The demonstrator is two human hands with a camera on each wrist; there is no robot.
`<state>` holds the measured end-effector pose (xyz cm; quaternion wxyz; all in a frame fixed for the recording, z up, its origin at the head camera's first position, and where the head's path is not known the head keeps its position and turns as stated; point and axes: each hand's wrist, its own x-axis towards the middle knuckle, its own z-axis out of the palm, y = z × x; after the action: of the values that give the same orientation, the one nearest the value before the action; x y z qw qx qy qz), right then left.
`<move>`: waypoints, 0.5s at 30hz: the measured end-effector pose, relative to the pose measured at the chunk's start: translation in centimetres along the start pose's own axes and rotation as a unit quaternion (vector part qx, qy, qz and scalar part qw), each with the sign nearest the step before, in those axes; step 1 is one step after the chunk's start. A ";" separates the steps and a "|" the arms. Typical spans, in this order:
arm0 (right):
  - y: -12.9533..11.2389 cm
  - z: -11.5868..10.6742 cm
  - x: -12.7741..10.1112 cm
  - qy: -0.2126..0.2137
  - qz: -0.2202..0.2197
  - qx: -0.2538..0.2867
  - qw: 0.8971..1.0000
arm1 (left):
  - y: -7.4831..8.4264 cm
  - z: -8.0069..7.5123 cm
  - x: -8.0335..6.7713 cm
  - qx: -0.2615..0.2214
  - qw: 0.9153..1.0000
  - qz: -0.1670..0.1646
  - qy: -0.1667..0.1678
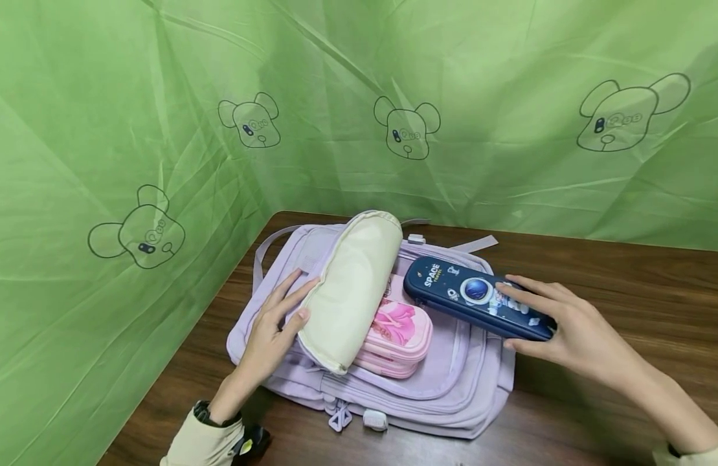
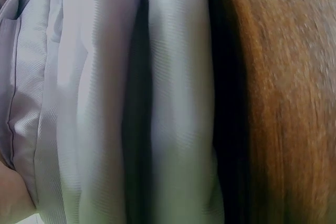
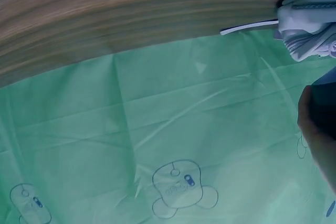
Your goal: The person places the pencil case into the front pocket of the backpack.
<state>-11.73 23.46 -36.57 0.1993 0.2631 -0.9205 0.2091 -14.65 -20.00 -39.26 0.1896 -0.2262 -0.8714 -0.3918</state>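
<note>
My right hand (image 1: 568,327) grips the dark blue hard pencil case printed with an astronaut (image 1: 478,296), fingers curled over its near end; it lies tilted across the lilac fabric backpack (image 1: 452,382) on the brown wooden table (image 1: 627,278). My left hand (image 1: 274,327) rests flat, fingers straight, against the cream fabric pouch (image 1: 349,288), which overlaps the pink flower-print case (image 1: 399,333). I judge a firm two-sided hold matters, lifting level so the neighbouring cases stay undisturbed.
</note>
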 end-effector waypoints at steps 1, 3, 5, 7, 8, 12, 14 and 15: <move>0.0 0.1 0.2 -0.007 0.001 0.007 1.000 | 0.0 0.0 0.0 0.000 1.000 0.001 0.000; 0.0 0.4 0.5 -0.021 0.002 0.019 1.000 | 0.0 0.0 0.0 0.001 1.000 0.001 0.000; 0.0 0.7 0.8 -0.029 0.000 0.025 0.999 | 0.0 0.0 0.0 0.001 1.000 0.000 0.000; -0.1 0.9 1.2 -0.031 -0.007 0.027 0.999 | 0.0 0.0 0.0 0.001 1.000 0.000 0.000; -0.1 1.1 1.4 -0.031 -0.009 0.028 0.999 | -0.1 0.0 0.0 0.002 1.000 0.001 0.000; -0.3 1.5 2.0 -0.036 -0.017 0.036 0.999 | -0.1 0.0 0.1 0.003 1.000 0.005 -0.002; -0.3 1.7 2.3 -0.037 -0.018 0.040 0.998 | -0.2 0.0 0.1 0.003 1.000 0.006 -0.002; -0.3 1.7 2.4 -0.039 -0.020 0.042 0.998 | -0.2 -0.1 0.1 0.002 1.000 0.005 -0.003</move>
<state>-13.87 21.38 -36.77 0.1564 0.2974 -0.9125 0.2334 -14.79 -20.16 -39.30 0.1897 -0.2311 -0.8717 -0.3883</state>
